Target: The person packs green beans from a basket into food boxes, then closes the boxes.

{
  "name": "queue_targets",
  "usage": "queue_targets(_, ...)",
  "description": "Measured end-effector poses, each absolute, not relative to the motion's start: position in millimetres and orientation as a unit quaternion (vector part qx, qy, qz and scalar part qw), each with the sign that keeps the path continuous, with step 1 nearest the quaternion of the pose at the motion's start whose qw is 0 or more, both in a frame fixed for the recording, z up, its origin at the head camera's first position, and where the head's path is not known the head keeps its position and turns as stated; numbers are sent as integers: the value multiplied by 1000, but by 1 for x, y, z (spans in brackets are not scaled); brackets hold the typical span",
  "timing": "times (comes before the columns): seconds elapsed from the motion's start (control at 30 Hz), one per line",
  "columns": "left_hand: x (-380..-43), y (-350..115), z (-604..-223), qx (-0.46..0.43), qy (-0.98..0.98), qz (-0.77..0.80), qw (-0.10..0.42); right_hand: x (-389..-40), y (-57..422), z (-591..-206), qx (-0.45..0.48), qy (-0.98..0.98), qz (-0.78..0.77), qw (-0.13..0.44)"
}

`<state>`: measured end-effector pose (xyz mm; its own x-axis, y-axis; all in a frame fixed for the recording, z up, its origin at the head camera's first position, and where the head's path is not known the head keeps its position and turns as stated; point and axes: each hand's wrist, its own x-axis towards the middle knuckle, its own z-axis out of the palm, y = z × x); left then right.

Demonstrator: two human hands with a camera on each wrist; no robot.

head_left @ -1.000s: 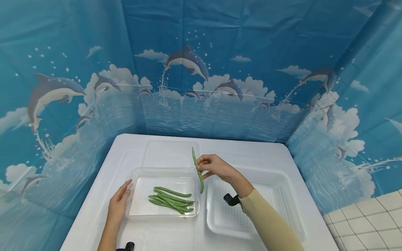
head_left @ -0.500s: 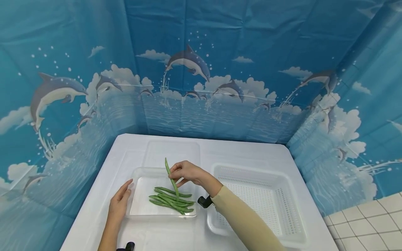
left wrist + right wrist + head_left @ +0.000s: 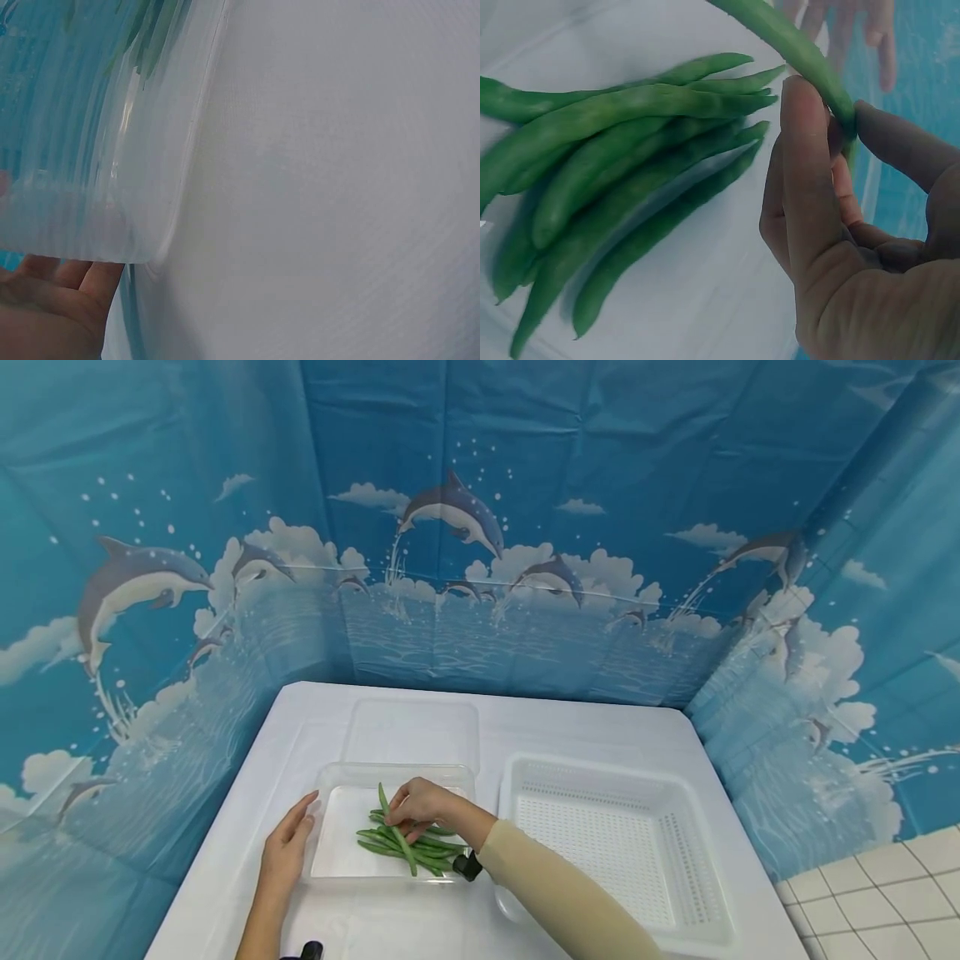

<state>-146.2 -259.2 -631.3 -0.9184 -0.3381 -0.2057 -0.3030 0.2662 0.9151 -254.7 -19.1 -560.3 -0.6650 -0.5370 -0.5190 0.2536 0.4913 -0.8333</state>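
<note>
My right hand (image 3: 422, 803) pinches one green bean (image 3: 810, 60) between thumb and fingertips. In the head view that bean slants over a pile of several green beans (image 3: 386, 843). The pile (image 3: 652, 142) lies on the floor of a clear plastic container (image 3: 341, 860), with the bean tips pointing roughly the same way. At the container's left wall, my left hand (image 3: 287, 835) stays with its fingers extended along the outside. The left wrist view shows those fingers (image 3: 71, 281) right at the clear wall, partly seen through it.
To the right stands a white perforated basket (image 3: 693, 860). A flat clear lid (image 3: 412, 727) lies behind the container on the white-covered table (image 3: 585, 727). Blue dolphin-print curtains (image 3: 465, 635) enclose the table's back and sides.
Carrying the bean, my right hand has moved left from the gap between container and basket, then down into the container over the pile. The left hand has stayed in place.
</note>
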Motion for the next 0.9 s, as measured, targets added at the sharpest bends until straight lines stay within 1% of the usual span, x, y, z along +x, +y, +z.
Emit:
queue_targets(0.4,-145,-259,-628,200,-800,-566,21,-252,-16,-573,-81,809,-465,349)
queue_targets(0.63,-145,-259,-628,201,-801,-564,23,-255,-9,-574,-77,801,-475,356)
queue_targets(0.9,-145,-258,-629,196,-801,-566,14,-259,3,-566,-89,773,-507,370)
